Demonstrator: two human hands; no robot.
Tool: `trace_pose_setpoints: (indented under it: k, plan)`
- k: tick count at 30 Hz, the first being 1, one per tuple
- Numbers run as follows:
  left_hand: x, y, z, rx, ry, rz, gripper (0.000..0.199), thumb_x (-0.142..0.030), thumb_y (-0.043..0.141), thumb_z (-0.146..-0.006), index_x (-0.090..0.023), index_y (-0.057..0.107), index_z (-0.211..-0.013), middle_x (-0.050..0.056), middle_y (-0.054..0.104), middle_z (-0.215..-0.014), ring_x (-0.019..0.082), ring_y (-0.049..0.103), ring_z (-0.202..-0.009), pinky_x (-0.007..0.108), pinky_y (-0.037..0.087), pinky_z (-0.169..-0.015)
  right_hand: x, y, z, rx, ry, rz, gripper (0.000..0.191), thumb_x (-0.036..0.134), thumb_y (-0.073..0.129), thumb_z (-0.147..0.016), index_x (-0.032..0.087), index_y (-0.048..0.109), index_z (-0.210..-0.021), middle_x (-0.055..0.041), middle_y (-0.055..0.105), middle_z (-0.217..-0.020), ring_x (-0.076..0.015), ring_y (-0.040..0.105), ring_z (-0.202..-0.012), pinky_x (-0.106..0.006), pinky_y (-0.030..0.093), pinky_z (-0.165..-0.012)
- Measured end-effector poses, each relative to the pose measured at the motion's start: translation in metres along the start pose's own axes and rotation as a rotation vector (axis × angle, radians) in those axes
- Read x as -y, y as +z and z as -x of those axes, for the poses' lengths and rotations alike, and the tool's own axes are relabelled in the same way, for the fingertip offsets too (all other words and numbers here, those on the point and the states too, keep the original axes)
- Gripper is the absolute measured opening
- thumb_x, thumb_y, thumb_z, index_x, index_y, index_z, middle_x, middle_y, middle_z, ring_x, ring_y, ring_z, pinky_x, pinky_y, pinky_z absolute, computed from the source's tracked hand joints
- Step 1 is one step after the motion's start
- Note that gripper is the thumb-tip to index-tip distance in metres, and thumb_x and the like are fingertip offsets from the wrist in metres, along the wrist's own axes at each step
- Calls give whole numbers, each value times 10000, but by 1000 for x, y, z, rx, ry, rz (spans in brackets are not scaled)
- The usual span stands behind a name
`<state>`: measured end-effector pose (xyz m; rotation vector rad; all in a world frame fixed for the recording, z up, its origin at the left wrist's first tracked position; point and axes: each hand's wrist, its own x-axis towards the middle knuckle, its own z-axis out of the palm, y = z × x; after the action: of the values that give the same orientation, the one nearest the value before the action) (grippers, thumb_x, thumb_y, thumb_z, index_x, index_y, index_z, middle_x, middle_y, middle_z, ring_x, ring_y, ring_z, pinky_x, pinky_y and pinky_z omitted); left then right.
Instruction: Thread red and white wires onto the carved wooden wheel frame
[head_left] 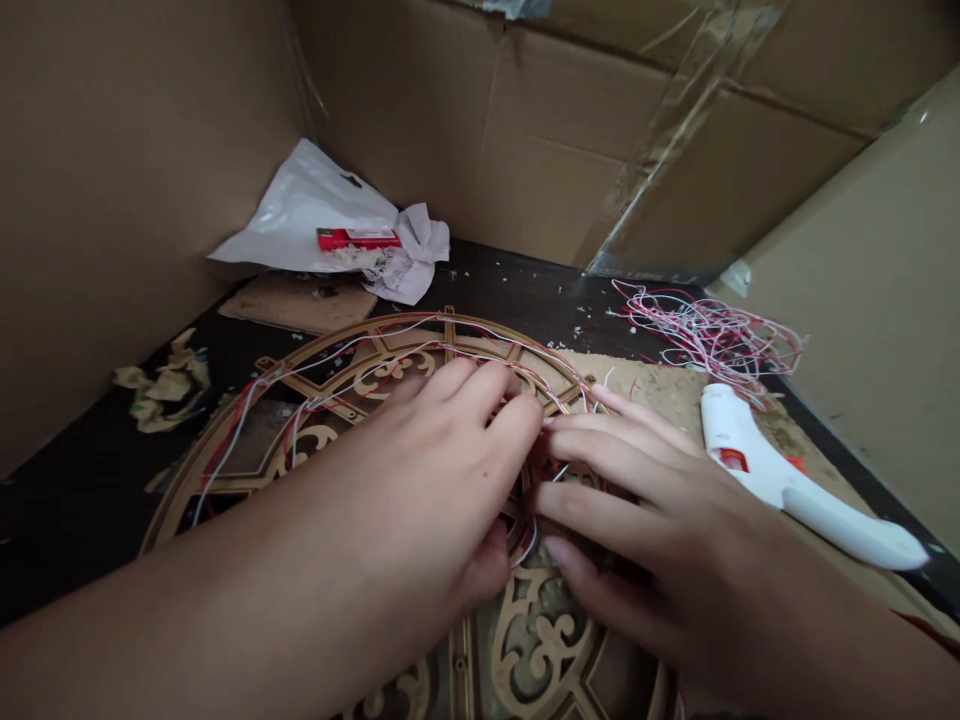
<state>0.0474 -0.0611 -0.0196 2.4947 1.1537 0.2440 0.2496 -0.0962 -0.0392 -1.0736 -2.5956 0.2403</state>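
Observation:
A round laser-cut wooden frame [352,345] with scrollwork lies flat under my hands, and thin red and white wires [300,383] run across it. My left hand [450,450] curves over the middle of the frame, its fingertips among the wires. My right hand [622,500] rests beside it with fingers spread, touching the wood. What the fingertips touch is hidden. To the right lies a white glue gun [780,480], close to my right hand, next to a tangled bundle of red and white wires [709,340].
Cardboard walls [525,130] rise behind and to both sides of the dark table [517,290]. A white plastic bag [300,210] holds a red packet [358,238] near crumpled paper [412,255]. Crumpled tan scraps [161,385] lie at left, with small white bits scattered about.

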Motion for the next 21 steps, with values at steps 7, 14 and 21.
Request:
trace_pose_setpoints:
  k: [7, 14, 21]
  plan:
    - [7, 4, 6, -45, 80, -37, 271, -122, 556, -731, -171, 596, -995, 88, 563, -1087, 310, 537, -1062, 444, 484, -808, -1, -2, 1, 41, -77, 100, 226, 140, 419, -1001, 234, 619, -951, -20, 672, -1072, -193, 559, -1268, -471, 130, -1301]
    - [11, 8, 8, -65, 123, -25, 277, -142, 537, -764, -187, 572, -1036, 67, 545, -1121, 286, 519, -1088, 460, 476, -893, -1, 0, 1, 28, -96, 121, 224, 135, 423, -1004, 227, 624, -968, -11, 672, -1032, -195, 601, -1196, -500, 201, -1286]
    - [12, 6, 7, -58, 108, -2, 310, -146, 531, -767, -192, 575, -1070, 61, 534, -1148, 290, 517, -1110, 474, 473, -920, 0, -1, 1, 53, -63, 93, 226, 126, 419, -992, 233, 613, -945, -13, 670, -1072, -187, 605, -1187, -483, 157, -1302]
